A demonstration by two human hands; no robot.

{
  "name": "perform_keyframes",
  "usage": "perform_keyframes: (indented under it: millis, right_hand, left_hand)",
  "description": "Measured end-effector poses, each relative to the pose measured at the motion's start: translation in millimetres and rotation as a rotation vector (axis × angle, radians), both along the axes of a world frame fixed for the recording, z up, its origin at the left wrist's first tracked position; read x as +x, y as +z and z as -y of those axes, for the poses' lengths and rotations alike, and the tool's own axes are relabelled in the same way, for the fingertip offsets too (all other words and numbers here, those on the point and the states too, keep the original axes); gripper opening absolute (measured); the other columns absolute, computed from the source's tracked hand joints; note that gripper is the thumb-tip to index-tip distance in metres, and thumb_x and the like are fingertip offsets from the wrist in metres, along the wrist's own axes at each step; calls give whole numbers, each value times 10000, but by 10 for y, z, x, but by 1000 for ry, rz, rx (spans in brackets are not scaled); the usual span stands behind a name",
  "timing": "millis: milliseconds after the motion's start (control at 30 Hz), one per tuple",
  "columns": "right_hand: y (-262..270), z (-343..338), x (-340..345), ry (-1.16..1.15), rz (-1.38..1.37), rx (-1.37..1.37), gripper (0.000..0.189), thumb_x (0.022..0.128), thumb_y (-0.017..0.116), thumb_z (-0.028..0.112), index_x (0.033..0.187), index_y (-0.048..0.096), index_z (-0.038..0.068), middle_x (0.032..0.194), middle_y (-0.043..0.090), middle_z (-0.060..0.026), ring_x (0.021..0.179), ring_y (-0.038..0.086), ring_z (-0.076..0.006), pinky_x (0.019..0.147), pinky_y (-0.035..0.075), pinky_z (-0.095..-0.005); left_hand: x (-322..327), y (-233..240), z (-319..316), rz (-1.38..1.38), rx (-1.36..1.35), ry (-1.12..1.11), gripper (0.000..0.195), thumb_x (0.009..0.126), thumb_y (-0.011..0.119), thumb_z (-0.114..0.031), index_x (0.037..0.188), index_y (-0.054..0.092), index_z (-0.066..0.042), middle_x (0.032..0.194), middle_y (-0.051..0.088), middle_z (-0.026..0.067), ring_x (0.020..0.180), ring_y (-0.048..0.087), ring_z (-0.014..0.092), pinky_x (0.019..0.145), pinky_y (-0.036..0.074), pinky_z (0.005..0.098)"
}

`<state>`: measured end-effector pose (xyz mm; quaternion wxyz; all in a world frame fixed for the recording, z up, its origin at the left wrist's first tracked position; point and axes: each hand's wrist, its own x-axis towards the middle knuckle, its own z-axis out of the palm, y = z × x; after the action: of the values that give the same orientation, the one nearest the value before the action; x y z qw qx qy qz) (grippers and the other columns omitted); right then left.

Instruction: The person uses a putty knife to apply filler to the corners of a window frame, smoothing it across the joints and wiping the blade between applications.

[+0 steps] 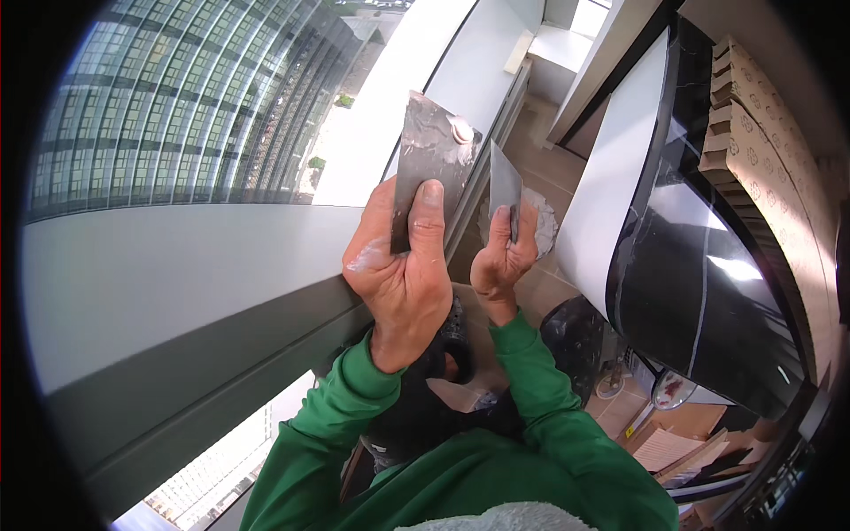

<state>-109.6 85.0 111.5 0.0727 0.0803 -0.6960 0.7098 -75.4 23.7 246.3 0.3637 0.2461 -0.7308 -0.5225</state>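
My left hand (405, 279) grips a wide metal putty knife blade (435, 159), its thumb pressed flat on the face. Smears and a small lump of pale filler (461, 130) cling near the blade's upper right corner. White residue marks the skin by my left wrist. To the right, my right hand (503, 259) holds a second, smaller metal scraper (506, 189), seen at a slant between thumb and fingers. The two blades are apart. Behind my right hand, a pale mass of filler or a crumpled sheet (541, 222) is partly hidden; I cannot tell which.
A white and grey window frame (186, 265) runs along the left, with a tall building outside. A glossy black marble-patterned counter (704, 279) curves along the right, with patterned cardboard (777, 159) on it. Cardboard pieces (664, 451) lie at lower right over the tiled floor (544, 159).
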Motion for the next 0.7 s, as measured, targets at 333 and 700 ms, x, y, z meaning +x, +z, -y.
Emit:
perform_keyframes:
  millis: [333,700]
  right_hand:
    - [915,-386,632,21,-29,-267,338,936,472,24,1223,503,-152,1139,619,-210,901,603,-197,802,478,-297]
    - [1190,-316,616,-36,-14,-442,229,929,525,22,1100,602,-109,1013,667,-125,872,586,-128,784,450,-233]
  left_hand:
    - [89,72,-132,-92,63,43,195,917,607,-43,1085,640,50,881,664,46,792,570,92,718,473,237]
    - [295,69,-186,-80,-73,57,202,915,614,-57,1089,641,40,882,668,65,790,596,107,711,487,248]
